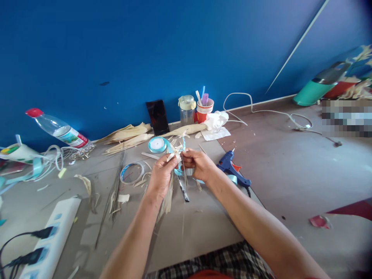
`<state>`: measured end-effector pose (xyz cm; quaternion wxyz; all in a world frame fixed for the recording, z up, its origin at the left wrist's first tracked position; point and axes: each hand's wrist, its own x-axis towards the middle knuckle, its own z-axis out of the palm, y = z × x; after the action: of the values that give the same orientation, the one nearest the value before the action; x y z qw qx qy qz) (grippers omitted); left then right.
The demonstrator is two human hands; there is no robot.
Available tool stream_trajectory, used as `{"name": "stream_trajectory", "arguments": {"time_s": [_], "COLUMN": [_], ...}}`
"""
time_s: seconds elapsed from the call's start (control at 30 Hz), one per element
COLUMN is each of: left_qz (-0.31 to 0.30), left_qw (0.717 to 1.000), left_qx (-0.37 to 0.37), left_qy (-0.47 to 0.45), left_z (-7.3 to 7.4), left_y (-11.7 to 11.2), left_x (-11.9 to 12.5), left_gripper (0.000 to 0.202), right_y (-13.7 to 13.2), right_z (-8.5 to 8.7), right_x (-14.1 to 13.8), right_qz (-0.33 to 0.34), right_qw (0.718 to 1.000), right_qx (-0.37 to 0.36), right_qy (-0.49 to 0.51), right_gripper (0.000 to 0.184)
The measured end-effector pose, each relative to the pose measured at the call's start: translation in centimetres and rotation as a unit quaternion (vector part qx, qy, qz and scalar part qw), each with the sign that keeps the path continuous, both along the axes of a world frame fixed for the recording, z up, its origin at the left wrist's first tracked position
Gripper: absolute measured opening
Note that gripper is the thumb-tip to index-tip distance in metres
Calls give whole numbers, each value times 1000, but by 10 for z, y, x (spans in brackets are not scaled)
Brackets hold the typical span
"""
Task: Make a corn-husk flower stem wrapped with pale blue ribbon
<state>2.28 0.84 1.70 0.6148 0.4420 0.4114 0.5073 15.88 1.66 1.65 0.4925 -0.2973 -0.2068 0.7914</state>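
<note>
My left hand (162, 172) is closed, its fingers pinching a small pale corn-husk flower (175, 152). Close beside it, my right hand (200, 164) has thumb and fingers pressed together on the flower's thin wire stem, which hangs down between the hands. Light blue ribbon (183, 143) winds round the upper part of the piece, and another blue bit shows under the fingers. Just behind my hands lies a ribbon spool (157, 145). Below them a pen (183, 190) rests on the table. The exact grip of the fingertips is partly hidden.
A blue glue gun (234, 168) lies right of my hands, a tape roll (131, 173) left. Corn husks (128, 137), a phone (157, 117), a jar (186, 108) and paper cups (205, 110) line the wall. A power strip (54, 236) is at lower left, a tilted bottle (62, 130) behind.
</note>
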Motion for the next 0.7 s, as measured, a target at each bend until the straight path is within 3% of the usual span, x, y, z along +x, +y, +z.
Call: {"name": "stream_trajectory", "arguments": {"time_s": [0.27, 0.5, 0.7], "left_qz": [-1, 47, 49], "left_qw": [1000, 997, 996], "left_qx": [-10, -24, -4], "left_qy": [-10, 49, 76], "left_z": [3, -1, -2], "left_y": [-4, -3, -2], "left_x": [4, 4, 3], "left_gripper": [15, 20, 15], "right_y": [0, -2, -1], "right_z": [-3, 0, -2], "right_x": [-2, -4, -7], "right_qz": [11, -3, -8], "right_qw": [1000, 999, 998], "right_qx": [4, 3, 5], "right_qy": [-3, -50, -66], "right_gripper": [25, 25, 26]}}
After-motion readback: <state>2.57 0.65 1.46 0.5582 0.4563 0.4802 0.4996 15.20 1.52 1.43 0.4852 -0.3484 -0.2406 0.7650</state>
